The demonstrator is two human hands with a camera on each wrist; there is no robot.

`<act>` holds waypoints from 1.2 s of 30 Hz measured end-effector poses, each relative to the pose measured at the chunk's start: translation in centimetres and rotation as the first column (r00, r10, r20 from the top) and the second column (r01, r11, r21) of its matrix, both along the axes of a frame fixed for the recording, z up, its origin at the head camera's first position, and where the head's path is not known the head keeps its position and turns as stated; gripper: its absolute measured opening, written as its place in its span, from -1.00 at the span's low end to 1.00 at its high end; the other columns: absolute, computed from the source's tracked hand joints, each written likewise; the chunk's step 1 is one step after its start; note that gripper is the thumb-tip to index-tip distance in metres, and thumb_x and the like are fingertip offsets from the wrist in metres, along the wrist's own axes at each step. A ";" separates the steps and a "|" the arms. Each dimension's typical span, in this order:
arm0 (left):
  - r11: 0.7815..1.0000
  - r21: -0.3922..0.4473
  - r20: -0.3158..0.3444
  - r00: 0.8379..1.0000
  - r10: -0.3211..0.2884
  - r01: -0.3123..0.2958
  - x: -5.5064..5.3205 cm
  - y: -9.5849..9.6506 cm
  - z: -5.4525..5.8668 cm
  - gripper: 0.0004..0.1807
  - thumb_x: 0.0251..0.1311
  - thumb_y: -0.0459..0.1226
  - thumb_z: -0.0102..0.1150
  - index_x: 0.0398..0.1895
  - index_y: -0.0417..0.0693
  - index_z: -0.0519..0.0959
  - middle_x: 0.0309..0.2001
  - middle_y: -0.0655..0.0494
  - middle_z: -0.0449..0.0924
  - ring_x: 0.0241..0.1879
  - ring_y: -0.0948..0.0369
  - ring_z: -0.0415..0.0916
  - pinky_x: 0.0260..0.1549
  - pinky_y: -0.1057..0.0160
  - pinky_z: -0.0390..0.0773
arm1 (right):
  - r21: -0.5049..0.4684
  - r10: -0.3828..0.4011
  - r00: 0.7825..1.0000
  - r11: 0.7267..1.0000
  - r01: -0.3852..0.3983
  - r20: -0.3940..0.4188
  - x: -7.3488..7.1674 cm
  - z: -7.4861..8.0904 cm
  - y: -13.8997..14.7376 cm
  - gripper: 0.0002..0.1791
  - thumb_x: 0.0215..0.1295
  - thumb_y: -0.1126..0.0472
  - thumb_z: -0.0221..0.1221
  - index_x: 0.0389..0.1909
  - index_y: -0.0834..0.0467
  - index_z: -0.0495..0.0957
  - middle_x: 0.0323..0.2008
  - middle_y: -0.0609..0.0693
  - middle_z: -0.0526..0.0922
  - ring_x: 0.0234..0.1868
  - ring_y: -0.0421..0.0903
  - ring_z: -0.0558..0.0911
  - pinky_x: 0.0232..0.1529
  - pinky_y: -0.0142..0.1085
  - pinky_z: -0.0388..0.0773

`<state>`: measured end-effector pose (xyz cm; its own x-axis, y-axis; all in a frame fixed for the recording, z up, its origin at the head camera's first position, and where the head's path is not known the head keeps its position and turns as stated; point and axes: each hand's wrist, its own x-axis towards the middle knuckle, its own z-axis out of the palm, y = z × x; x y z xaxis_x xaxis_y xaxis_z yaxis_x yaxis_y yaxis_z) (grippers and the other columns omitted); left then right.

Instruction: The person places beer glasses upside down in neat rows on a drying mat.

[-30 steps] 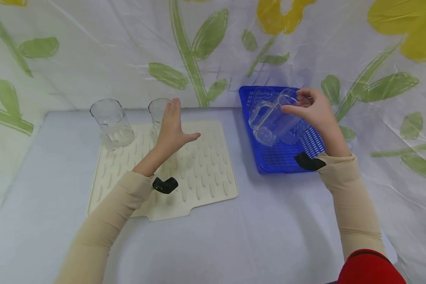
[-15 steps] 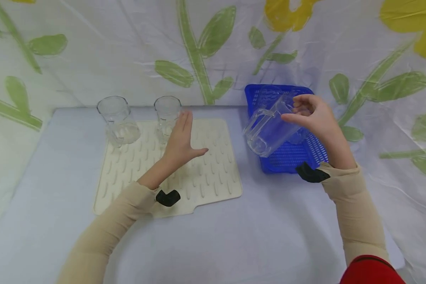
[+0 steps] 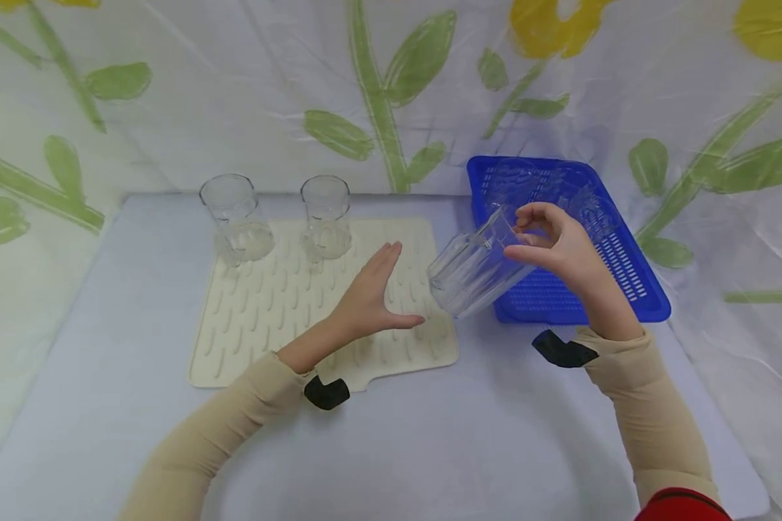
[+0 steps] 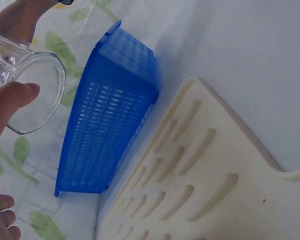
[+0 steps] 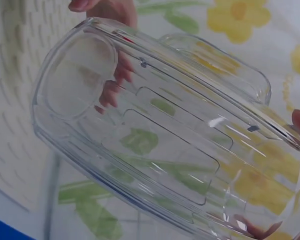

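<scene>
My right hand (image 3: 570, 253) grips a clear glass mug (image 3: 478, 271) by its rim end, thumb on one side and fingers on the other. The mug is tilted over the gap between basket and mat, base pointing left, and its handle (image 5: 225, 65) shows in the right wrist view. Facing that base is my left hand (image 3: 368, 300), thumb and fingers spread wide, apparently just apart from the glass. Two more clear glass mugs, a left one (image 3: 234, 217) and a right one (image 3: 327, 217), stand upright at the back of the cream ridged drying mat (image 3: 254, 311).
To the right, a blue plastic basket (image 3: 652, 304) has other clear glassware (image 3: 589, 206) in its back part, hard to make out. A pale cloth (image 3: 443, 441) covers the table. Behind hangs a flower-patterned sheet (image 3: 247, 108).
My right hand has brought the mug out of the basket, leftward and toward me. My left hand has moved right and nearer, away from the standing mugs toward the held one.
</scene>
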<state>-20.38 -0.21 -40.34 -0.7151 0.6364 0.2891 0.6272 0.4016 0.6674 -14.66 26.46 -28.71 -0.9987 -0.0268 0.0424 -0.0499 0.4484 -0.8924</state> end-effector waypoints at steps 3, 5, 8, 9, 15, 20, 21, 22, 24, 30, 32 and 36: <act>0.999 0.040 0.064 0.998 -0.026 0.023 0.3 0.3 -0.4 0.17 -0.27 0.03 0.40 0.36 -0.23 -0.06 0.34 -0.12 -0.09 0.32 0.16 -0.22 0.19 0.08 -0.02 | -0.046 0.024 0.999 0.999 -0.025 -0.026 0.3 -0.5 -0.4 -0.43 0.09 0.32 0.22 0.11 0.31 0.21 -0.07 0.09 0.30 0.03 -0.07 0.39 0.00 -0.39 0.36; 0.996 0.079 0.114 0.993 -0.042 0.033 0.4 0.4 -0.8 0.17 -0.29 0.01 0.42 0.37 -0.16 -0.06 0.35 -0.07 -0.08 0.31 0.18 -0.18 0.18 0.08 0.02 | -0.069 0.025 0.999 0.997 -0.027 -0.030 0.4 -0.9 -0.7 -0.43 0.10 0.34 0.21 0.11 0.32 0.19 -0.07 0.10 0.29 0.03 -0.07 0.39 -0.03 -0.41 0.37; 0.988 0.145 0.161 0.984 -0.081 0.058 0.7 0.6 -1.2 0.16 -0.30 -0.02 0.44 0.37 -0.10 -0.04 0.34 0.00 -0.04 0.29 0.19 -0.11 0.17 0.09 0.06 | -0.088 0.024 0.999 0.996 -0.027 -0.032 0.6 -1.4 -1.1 -0.42 0.10 0.36 0.20 0.11 0.35 0.17 -0.08 0.09 0.28 0.05 -0.06 0.39 -0.05 -0.44 0.38; 0.984 0.164 0.167 0.982 -0.092 0.065 0.8 0.7 -1.3 0.16 -0.31 -0.03 0.45 0.37 -0.09 -0.03 0.33 0.02 -0.02 0.28 0.20 -0.08 0.16 0.10 0.08 | -0.094 0.027 0.999 0.995 -0.030 -0.033 0.6 -1.5 -1.2 -0.42 0.10 0.37 0.19 0.11 0.36 0.17 -0.08 0.09 0.27 0.05 -0.06 0.39 -0.06 -0.44 0.38; 0.955 0.274 0.148 0.976 -0.160 0.115 1.2 1.7 -1.6 0.14 -0.35 -0.16 0.50 0.34 -0.19 0.01 0.29 -0.02 0.09 0.21 0.22 0.10 0.08 0.20 0.24 | -0.123 0.039 0.999 0.992 -0.042 -0.035 0.5 -2.2 -1.2 -0.44 0.10 0.40 0.17 0.10 0.36 0.16 -0.08 0.10 0.27 0.07 -0.05 0.35 -0.03 -0.42 0.37; 0.923 0.374 0.142 0.977 -0.159 0.096 1.7 2.5 -1.8 0.07 -0.40 -0.24 0.52 0.27 -0.24 0.11 0.18 -0.09 0.27 0.13 0.25 0.24 0.01 0.32 0.31 | -0.149 0.026 0.998 0.988 -0.033 -0.048 0.7 -2.6 -1.5 -0.47 0.09 0.42 0.16 0.06 0.35 0.17 -0.10 0.10 0.27 0.04 -0.10 0.33 -0.01 -0.41 0.34; 0.917 0.389 0.122 0.982 -0.146 0.088 1.7 2.5 -1.9 0.03 -0.40 -0.25 0.52 0.23 -0.25 0.16 0.12 -0.08 0.34 0.08 0.24 0.30 0.00 0.31 0.33 | -0.154 0.029 0.998 0.987 -0.036 -0.049 0.7 -2.6 -1.6 -0.47 0.08 0.44 0.16 0.06 0.37 0.16 -0.10 0.09 0.27 0.03 -0.09 0.33 -0.01 -0.40 0.35; 0.913 0.401 0.101 0.987 -0.128 0.078 1.8 2.5 -1.9 -0.02 -0.42 -0.26 0.53 0.19 -0.25 0.21 0.06 -0.05 0.40 0.03 0.25 0.35 -0.03 0.31 0.35 | -0.154 0.033 0.998 0.987 -0.041 -0.052 0.7 -2.6 -1.7 -0.46 0.08 0.45 0.16 0.06 0.38 0.15 -0.10 0.09 0.27 0.03 -0.09 0.34 -0.02 -0.41 0.35; 0.905 0.419 0.054 0.994 -0.097 0.066 2.0 2.4 -1.9 -0.11 -0.45 -0.29 0.54 0.09 -0.26 0.29 -0.06 -0.02 0.48 -0.05 0.24 0.41 -0.06 0.31 0.38 | -0.150 0.045 0.997 0.987 -0.053 -0.056 0.8 -2.7 -1.9 -0.45 0.07 0.46 0.16 0.07 0.39 0.14 -0.09 0.09 0.27 0.03 -0.10 0.35 -0.02 -0.40 0.36; 0.878 0.468 -0.028 0.995 -0.095 0.097 3.4 1.5 0.5 -0.22 -0.48 -0.44 0.50 -0.04 -0.41 0.34 -0.17 -0.15 0.50 -0.17 0.10 0.47 -0.11 0.27 0.43 | -0.070 0.083 0.994 0.994 -0.088 -0.074 0.9 -2.7 -2.1 -0.39 0.00 0.49 0.21 0.07 0.43 0.15 -0.07 0.14 0.28 0.00 -0.12 0.36 0.01 -0.34 0.35; 0.885 0.458 -0.043 0.996 -0.075 0.086 3.7 1.2 0.9 -0.23 -0.50 -0.44 0.50 -0.05 -0.43 0.35 -0.19 -0.17 0.51 -0.19 0.08 0.48 -0.13 0.27 0.44 | -0.028 0.101 0.991 0.994 -0.104 -0.085 0.9 -2.7 -2.1 -0.37 -0.04 0.49 0.25 0.06 0.44 0.17 -0.07 0.16 0.29 -0.03 -0.12 0.37 0.00 -0.35 0.36; 0.897 0.437 -0.088 0.996 -0.034 0.070 3.9 0.5 1.1 -0.22 -0.55 -0.43 0.51 -0.07 -0.45 0.37 -0.19 -0.19 0.52 -0.22 0.04 0.48 -0.16 0.26 0.45 | 0.035 0.138 0.986 0.990 -0.135 -0.091 1.1 -2.7 -2.0 -0.33 -0.09 0.45 0.30 0.06 0.43 0.20 -0.04 0.20 0.31 -0.05 -0.10 0.37 -0.04 -0.43 0.37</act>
